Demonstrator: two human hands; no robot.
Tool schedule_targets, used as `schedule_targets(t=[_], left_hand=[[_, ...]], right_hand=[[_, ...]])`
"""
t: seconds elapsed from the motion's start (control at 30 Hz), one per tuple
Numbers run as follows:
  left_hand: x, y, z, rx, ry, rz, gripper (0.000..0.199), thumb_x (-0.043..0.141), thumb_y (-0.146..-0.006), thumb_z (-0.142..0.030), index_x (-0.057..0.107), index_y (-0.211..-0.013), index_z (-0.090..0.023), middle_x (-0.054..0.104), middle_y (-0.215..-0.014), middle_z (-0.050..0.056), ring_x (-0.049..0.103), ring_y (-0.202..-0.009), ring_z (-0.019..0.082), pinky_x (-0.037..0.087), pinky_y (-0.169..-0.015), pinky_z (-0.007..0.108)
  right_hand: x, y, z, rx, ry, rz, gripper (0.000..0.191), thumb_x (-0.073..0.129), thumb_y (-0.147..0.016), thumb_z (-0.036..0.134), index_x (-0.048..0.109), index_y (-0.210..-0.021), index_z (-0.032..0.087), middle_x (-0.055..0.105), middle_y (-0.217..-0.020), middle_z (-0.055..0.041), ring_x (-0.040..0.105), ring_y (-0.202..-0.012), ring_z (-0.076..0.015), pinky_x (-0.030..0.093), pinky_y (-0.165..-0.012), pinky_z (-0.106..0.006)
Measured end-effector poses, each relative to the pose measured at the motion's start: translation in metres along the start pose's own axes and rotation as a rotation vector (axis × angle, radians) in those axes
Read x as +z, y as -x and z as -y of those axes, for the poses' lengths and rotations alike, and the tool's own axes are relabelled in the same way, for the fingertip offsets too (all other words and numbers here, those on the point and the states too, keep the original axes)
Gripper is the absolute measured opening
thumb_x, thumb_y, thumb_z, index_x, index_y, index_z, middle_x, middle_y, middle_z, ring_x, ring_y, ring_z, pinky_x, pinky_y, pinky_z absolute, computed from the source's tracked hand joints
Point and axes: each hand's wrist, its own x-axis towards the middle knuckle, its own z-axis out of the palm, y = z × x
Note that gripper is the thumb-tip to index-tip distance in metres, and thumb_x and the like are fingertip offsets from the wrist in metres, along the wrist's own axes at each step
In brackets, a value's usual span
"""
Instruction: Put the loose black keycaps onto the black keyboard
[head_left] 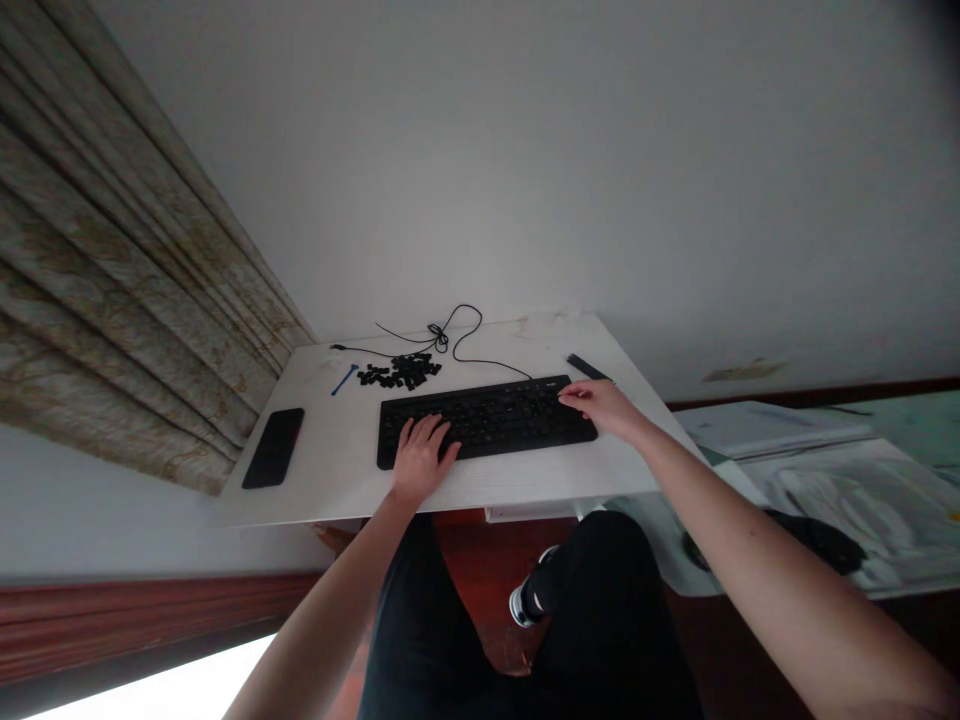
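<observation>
A black keyboard [502,415] lies on the white desk [330,450]. My left hand [422,455] rests on its left part, fingers spread over the keys. At the keyboard's upper right, my right hand [600,403] has its thumb and fingertips pinched together; anything between them is too small to make out. Behind the keyboard is a loose pile of small black keycaps [405,371], with a slim blue tool [345,379] to its left.
A black phone [274,448] lies at the desk's left. The keyboard's black cable [480,358] loops toward the wall. A dark stick-like object [586,367] sits behind my right hand. Curtains [127,250] hang at the left; a lower surface with plastic-wrapped items [862,500] stands at the right.
</observation>
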Motion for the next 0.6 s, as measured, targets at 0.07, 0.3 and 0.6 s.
schedule_targets(t=[0.07,0.3,0.6], left_hand=[[0.003,0.000,0.000,-0.002,0.011,0.007,0.036,0.055,-0.092,-0.039,0.062,-0.121,-0.019,0.062,-0.130,0.012,0.054,-0.125,0.028,0.036,-0.112,0.051],[0.006,-0.002,0.001,-0.021,0.056,0.018,0.036,0.054,-0.091,-0.038,0.062,-0.122,-0.019,0.063,-0.129,0.012,0.054,-0.124,0.029,0.038,-0.110,0.051],[0.004,-0.003,0.000,-0.029,0.064,0.015,0.036,0.055,-0.091,-0.036,0.062,-0.122,-0.020,0.063,-0.127,0.012,0.054,-0.124,0.029,0.039,-0.109,0.052]], right_hand=[[-0.006,-0.016,0.001,-0.072,0.099,0.058,0.020,0.071,-0.070,0.040,0.075,-0.076,0.021,0.070,-0.070,-0.0037,0.059,-0.062,-0.0184,0.047,-0.058,-0.031],[-0.012,-0.045,0.006,-0.094,0.259,0.259,0.014,0.073,-0.066,0.036,0.076,-0.069,0.023,0.074,-0.077,-0.0057,0.064,-0.073,-0.0236,0.048,-0.072,-0.036],[-0.013,-0.054,0.003,-0.139,0.337,0.345,0.011,0.072,-0.066,0.033,0.077,-0.070,0.024,0.073,-0.075,-0.0047,0.063,-0.073,-0.0237,0.046,-0.072,-0.036]])
